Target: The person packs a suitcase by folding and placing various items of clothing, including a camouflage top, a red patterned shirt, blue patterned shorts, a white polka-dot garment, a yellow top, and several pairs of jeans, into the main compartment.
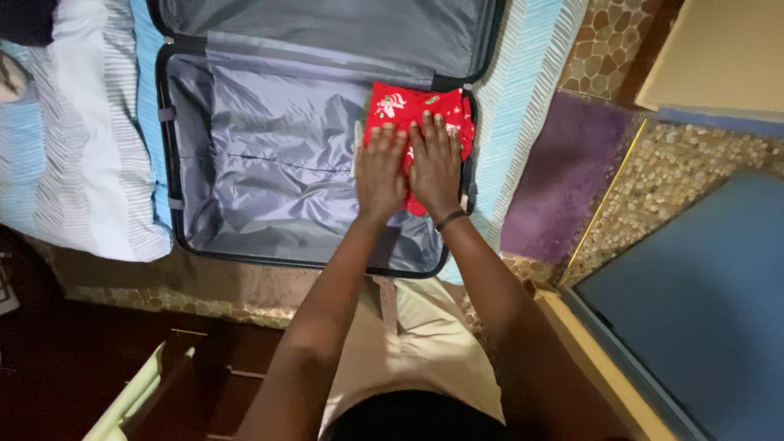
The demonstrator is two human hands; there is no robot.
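Left hand (380, 170) and right hand (435, 163) lie flat with spread fingers, pressing the folded red cloth (420, 110) at the suitcase's (269, 175) three o'clock corner. The cloth looks soft and light; its folded edges seem best to grip.

One open suitcase (188, 147), one folded red garment (420, 106), two hands, one purple mat (563, 180).

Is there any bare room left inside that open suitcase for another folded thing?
Yes. The grey lining lies bare from the suitcase's left wall across to the red folded garment, and along the near rim below it. The right corner is crowded: the left hand and right hand press flat on the garment there.
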